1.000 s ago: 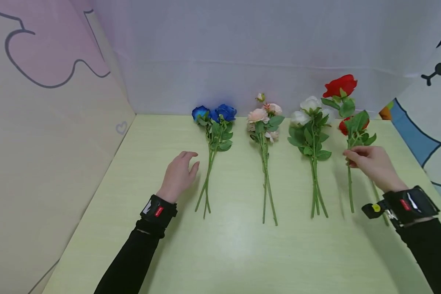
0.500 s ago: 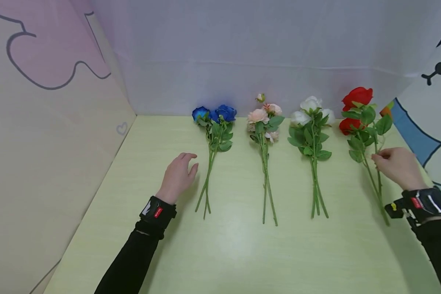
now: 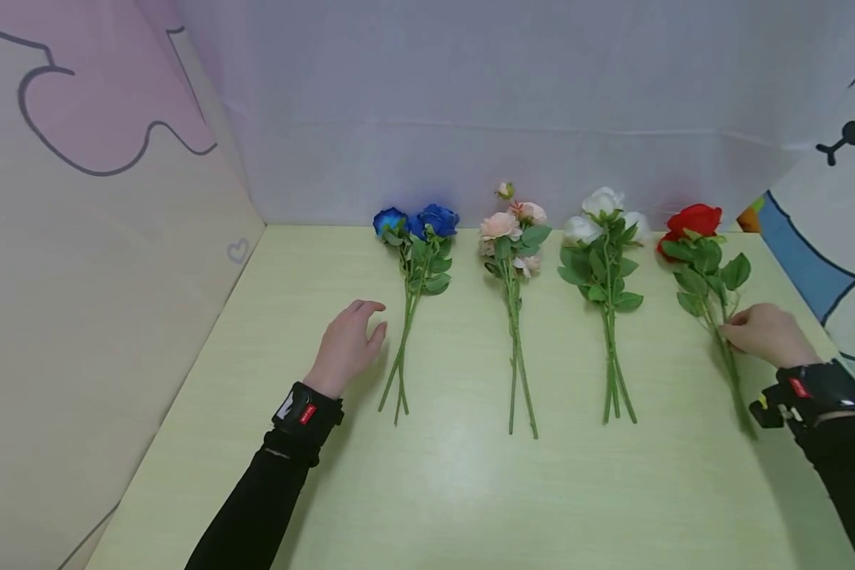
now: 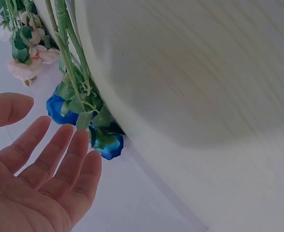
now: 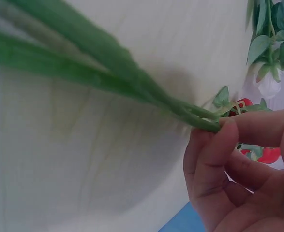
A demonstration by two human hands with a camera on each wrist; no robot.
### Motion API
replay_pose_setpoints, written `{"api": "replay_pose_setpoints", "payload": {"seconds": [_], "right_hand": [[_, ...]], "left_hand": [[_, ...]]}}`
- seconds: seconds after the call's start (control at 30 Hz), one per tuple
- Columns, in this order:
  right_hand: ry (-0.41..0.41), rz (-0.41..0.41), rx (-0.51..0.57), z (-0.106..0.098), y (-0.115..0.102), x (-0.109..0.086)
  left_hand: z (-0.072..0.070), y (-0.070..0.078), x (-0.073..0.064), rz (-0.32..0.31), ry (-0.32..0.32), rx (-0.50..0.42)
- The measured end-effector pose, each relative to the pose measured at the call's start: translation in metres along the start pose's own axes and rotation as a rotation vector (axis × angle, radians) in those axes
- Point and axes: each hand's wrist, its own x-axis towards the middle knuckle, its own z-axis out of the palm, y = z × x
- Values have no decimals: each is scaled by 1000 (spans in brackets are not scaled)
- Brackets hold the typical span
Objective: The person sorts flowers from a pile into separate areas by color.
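On the right of the table my right hand (image 3: 768, 334) pinches a red rose (image 3: 695, 219) by its green stem, between thumb and forefinger. A second red bloom lies partly behind the first. Two stems (image 5: 146, 89) come together at the fingertips in the right wrist view; whether both are pinched is hard to tell. My left hand (image 3: 347, 346) holds nothing and hovers just left of the blue roses (image 3: 438, 219). Its fingers are loosely spread in the left wrist view, with the blue blooms (image 4: 110, 146) just beyond them.
Pink flowers (image 3: 501, 225) and white roses (image 3: 602, 201) lie in separate bunches between the blue and red ones, stems toward me. A pale curtain (image 3: 470, 95) closes off the table's back edge. Patterned panels (image 3: 100, 261) stand at both sides.
My right hand has moved right and then lowered, bringing the red rose down beside the other red one. The left hand has hardly moved.
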Motion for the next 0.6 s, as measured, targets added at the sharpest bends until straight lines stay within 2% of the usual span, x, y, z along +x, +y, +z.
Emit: {"api": "replay_pose_setpoints", "payload": {"seconds": [0.6], "right_hand": [[-83,114,16,-2,-4,-4]], "left_hand": [[1,0,-1,6,4,-1]]}}
